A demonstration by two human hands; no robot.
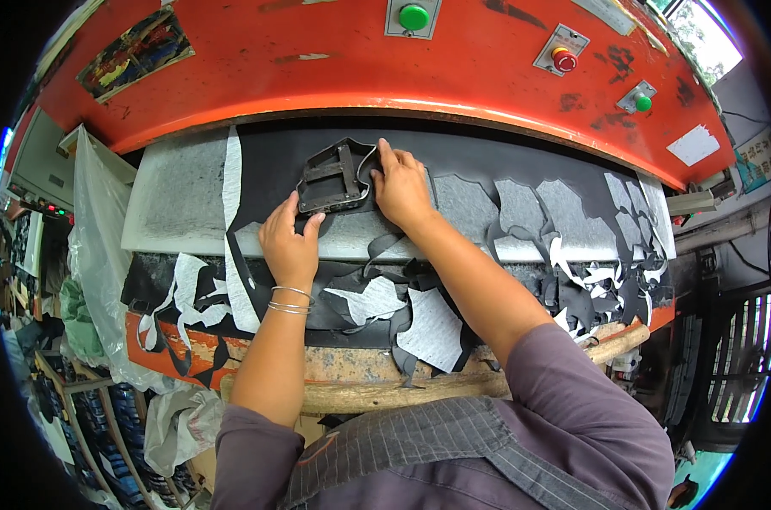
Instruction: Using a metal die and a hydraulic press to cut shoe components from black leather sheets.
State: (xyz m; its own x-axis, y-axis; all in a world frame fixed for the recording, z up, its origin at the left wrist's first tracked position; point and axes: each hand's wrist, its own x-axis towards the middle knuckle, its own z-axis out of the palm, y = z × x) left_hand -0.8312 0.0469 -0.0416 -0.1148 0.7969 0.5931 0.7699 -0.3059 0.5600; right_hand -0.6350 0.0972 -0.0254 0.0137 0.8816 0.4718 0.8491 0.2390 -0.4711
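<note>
A cutting die, a dark metal frame with a curved outline and inner crossbars, stands on a black sheet over a pale board. My left hand holds its near left corner between thumb and fingers. Against its right side, my right hand grips the rim with the fingers at the far edge. Several cut-out openings to the right of the die show grey beneath the sheet. Two metal bangles circle my left wrist.
An orange machine front spans the far side, with green buttons and a red knob. Grey and black scraps litter the near ledge, above a wooden pole. Clear plastic sheeting hangs at the left.
</note>
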